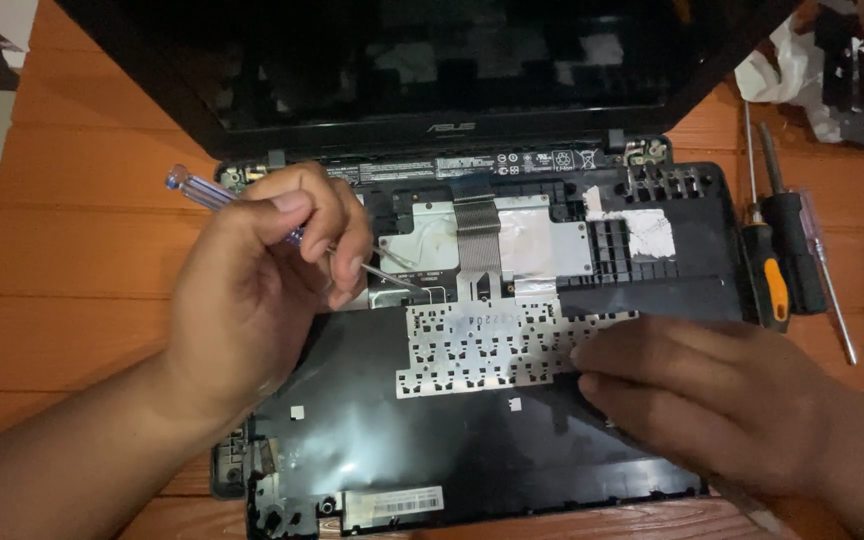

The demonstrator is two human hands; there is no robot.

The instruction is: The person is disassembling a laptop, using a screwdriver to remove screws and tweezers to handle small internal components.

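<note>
Here, as we see it:
Left hand (252, 290): we pinch a clear-handled screwdriver (252, 212), its tip down in the opened laptop base (642, 250), near the flat ribbon cable (477, 235).
Right hand (702, 400): we rest it flat, fingers together, grasping nothing, pressing the flipped keyboard panel (472, 400) that lies across the base.
Nearby: spare screwdrivers (787, 260) lie on the orange table (82, 230) to the right.
Risk: we judge the tip could slip and nick the ribbon; lifting the panel could strain it.
</note>
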